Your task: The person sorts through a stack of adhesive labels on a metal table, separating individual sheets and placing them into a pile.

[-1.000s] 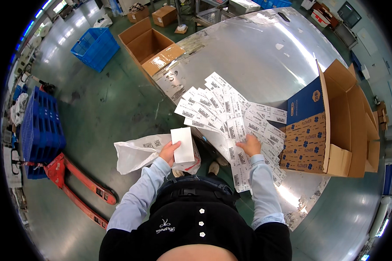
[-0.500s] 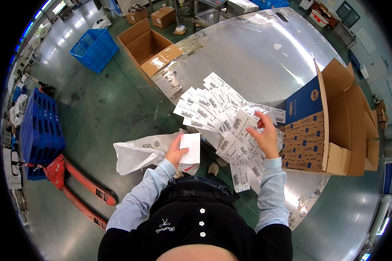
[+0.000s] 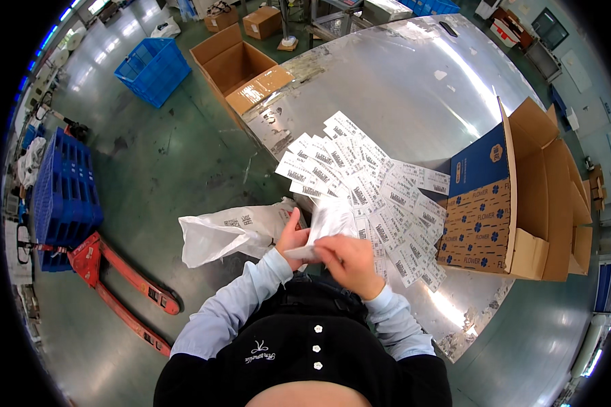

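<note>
White printed label slips with barcodes (image 3: 394, 186) lie fanned out in overlapping rows on the metal table (image 3: 387, 74). In front of my body, my left hand (image 3: 293, 239) is closed round a small stack of white labels (image 3: 332, 220). My right hand (image 3: 353, 266) has come up against the same stack, its fingers pinched at the near edge of the paper. Motion blurs the upper part of the held labels, and the fingertips of both hands are partly hidden. A white plastic bag (image 3: 227, 239) sits just left of my left hand.
An open carton with a blue panel (image 3: 480, 163) stands on the table's right. Another open carton (image 3: 241, 71) is at the far left edge. A blue crate (image 3: 155, 71), blue pallets (image 3: 68, 190) and a red pallet jack (image 3: 115, 281) stand on the floor.
My right hand has swept left and nearer, from over the fanned labels to the stack in my left hand, taking a label along. The fan's near right part now lies uncovered.
</note>
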`<state>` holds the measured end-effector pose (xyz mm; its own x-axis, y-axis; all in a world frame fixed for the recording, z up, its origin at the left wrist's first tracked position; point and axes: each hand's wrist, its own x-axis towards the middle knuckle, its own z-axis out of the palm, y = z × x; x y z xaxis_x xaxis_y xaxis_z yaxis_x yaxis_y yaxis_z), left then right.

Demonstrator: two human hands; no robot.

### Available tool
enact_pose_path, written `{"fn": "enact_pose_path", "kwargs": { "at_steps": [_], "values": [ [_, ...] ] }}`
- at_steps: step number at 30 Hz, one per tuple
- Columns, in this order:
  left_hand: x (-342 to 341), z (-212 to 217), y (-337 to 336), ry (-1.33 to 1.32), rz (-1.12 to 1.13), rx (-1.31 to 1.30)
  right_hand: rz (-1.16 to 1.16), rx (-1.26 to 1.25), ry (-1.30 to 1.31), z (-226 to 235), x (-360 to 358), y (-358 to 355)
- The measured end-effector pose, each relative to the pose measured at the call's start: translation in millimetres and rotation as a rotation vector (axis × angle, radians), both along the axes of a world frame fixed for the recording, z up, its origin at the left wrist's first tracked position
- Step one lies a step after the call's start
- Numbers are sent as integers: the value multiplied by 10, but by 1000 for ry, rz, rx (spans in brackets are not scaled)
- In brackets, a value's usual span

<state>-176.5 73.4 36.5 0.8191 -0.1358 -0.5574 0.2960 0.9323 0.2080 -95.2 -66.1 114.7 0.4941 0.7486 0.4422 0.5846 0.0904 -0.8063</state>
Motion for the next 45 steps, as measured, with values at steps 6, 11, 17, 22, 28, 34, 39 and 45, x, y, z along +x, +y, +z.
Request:
{"fn": "enact_pose_path", "kwargs": {
  "at_steps": [6, 11, 17, 22, 28, 34, 39, 45],
  "values": [
    [-158, -464, 12, -122, -27, 563, -284, -11, 16, -439, 61, 122],
    [-266, -281, 41, -116, -28, 336, -421, -132, 127, -715, 190, 83],
    [-323, -499, 7, -109, -139, 630, -305, -188, 325, -1010, 103, 41],
    [-318, -608, -70, -29, -53, 819, -538, -300, -15, -1518, 435, -78],
    [-313, -475, 30, -85, 54, 956, -791, -889, -92, -1861, 1103, -540],
    [-359, -661, 140, -70, -71, 953, -614, -1066, 82, -1878, 1399, -532],
    [-334, -655, 201, 8, -46, 946, -551, -671, 88, -2215, 1593, -801],
    [-421, -691, 238, 77, 11, 987, -355, -342, 58, -1168, 1409, -517]
  ]
}}
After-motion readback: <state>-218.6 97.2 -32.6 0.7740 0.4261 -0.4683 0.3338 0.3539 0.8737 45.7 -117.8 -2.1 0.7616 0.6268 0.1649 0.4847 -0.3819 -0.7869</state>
